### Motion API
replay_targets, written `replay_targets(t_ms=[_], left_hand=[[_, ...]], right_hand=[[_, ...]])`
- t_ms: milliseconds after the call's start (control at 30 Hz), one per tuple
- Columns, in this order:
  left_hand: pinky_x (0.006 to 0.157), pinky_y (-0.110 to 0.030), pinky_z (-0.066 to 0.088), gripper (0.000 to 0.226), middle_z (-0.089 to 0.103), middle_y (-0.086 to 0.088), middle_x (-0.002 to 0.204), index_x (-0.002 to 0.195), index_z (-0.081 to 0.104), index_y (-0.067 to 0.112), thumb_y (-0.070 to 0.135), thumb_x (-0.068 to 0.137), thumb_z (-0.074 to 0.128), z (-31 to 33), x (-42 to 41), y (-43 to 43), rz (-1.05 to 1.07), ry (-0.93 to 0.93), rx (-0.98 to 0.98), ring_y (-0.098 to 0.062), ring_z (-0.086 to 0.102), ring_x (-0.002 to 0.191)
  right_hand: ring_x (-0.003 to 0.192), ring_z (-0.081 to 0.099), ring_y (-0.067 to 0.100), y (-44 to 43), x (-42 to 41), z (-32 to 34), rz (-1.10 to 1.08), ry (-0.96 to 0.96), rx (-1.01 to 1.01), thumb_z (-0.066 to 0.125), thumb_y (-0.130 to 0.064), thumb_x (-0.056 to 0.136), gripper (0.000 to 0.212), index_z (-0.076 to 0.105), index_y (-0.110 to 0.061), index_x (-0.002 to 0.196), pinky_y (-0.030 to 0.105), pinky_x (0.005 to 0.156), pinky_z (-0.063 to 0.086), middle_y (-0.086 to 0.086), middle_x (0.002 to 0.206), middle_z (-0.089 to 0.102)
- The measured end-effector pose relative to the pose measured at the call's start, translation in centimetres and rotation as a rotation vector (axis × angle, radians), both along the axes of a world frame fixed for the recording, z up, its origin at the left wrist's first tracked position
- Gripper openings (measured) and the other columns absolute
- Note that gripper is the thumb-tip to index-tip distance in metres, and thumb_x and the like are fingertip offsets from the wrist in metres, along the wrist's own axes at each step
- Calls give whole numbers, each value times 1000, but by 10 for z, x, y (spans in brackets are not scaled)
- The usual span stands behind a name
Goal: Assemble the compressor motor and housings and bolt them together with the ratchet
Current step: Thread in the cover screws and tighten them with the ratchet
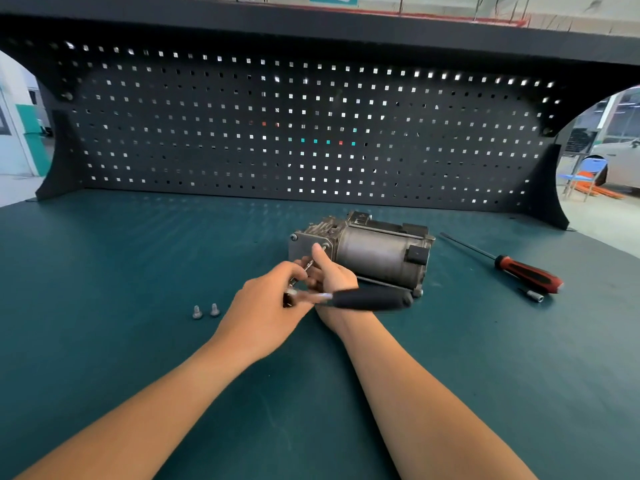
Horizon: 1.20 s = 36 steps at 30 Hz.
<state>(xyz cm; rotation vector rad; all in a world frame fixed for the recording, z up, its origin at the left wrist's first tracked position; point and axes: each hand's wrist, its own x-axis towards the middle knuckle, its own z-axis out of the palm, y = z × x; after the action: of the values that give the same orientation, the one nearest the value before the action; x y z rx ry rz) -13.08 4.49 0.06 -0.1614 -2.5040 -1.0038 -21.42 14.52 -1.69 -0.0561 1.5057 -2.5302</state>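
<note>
The grey compressor (367, 251), motor and housings joined, lies on its side on the green mat. Its square end plate (304, 245) faces me, with bolts in its upper corners. My left hand (273, 306) grips the head end of the ratchet (370, 298). The ratchet's black handle is blurred and sticks out to the right across my right wrist. My right hand (334, 275) sits against the end plate, thumb raised, fingers curled round the ratchet's shiny extension (308, 264). Two loose bolts (206, 311) stand on the mat left of my hands.
A long screwdriver (526, 275) with a red and black handle lies right of the compressor, and a small socket bit (535, 295) lies just in front of it. A black pegboard (311, 133) closes off the back of the bench.
</note>
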Motion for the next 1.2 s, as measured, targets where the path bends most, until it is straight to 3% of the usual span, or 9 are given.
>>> replay_targets(t_ms=[200,267,433,533,633,700,800,1033,1200], left_hand=[[34,-13,42,24,64,-5,61,79,60,8,26,93,54,19,8,14,-198,-431,1493,-4,50,34],[33,-13,42,27,60,-7,56,76,54,3,24,94,52,23,10,11,-206,-447,1761,-5,50,33],[37,-13,42,14,52,2,48,79,53,12,10,92,53,20,6,8,-139,-370,1345,-5,51,37],[45,-14,43,18,57,10,52,96,47,24,10,90,56,15,5,2,-106,-198,592,-4,55,45],[71,-28,46,26,57,10,87,110,41,37,23,91,52,0,9,0,-30,-58,-252,-16,59,82],[77,-38,45,33,48,7,98,121,36,39,27,93,48,-6,10,2,21,-15,-473,-23,56,93],[72,-35,46,20,55,9,99,109,43,38,32,92,50,-3,8,1,-1,-23,-239,-15,59,86],[39,-18,46,12,58,-3,59,92,55,18,29,94,51,15,9,17,-178,-400,1083,-12,56,40],[37,-16,48,20,60,-8,58,86,59,8,25,94,51,22,11,17,-246,-523,1457,-11,55,39]], right_hand=[[38,42,4,-1,-2,3,40,-59,-40,52,-31,94,28,59,-10,76,16,41,32,-6,53,64],[39,42,3,-1,-2,3,41,-57,0,51,-33,95,29,61,-10,81,15,40,32,-8,56,65],[35,40,1,-2,-2,3,18,-73,23,54,-33,93,28,62,-12,77,14,39,31,-7,61,68],[34,40,2,0,-1,3,34,-82,-16,51,-31,95,29,59,-12,75,15,39,31,-9,50,62],[37,45,5,3,0,2,88,-85,-121,46,-29,97,31,56,-10,73,17,43,35,-5,51,62],[36,42,5,2,-2,1,54,-62,-87,48,-30,97,34,58,-9,72,16,41,32,-3,55,64],[45,44,9,-2,-3,-1,2,-16,-28,54,-30,94,34,58,-8,68,21,48,35,-1,57,61],[44,41,7,3,-3,0,-3,-68,-19,61,-29,89,28,61,-9,70,18,42,31,-4,52,61],[34,39,5,2,-5,0,37,-108,-69,56,-32,91,29,61,-9,72,17,35,32,-4,56,65]])
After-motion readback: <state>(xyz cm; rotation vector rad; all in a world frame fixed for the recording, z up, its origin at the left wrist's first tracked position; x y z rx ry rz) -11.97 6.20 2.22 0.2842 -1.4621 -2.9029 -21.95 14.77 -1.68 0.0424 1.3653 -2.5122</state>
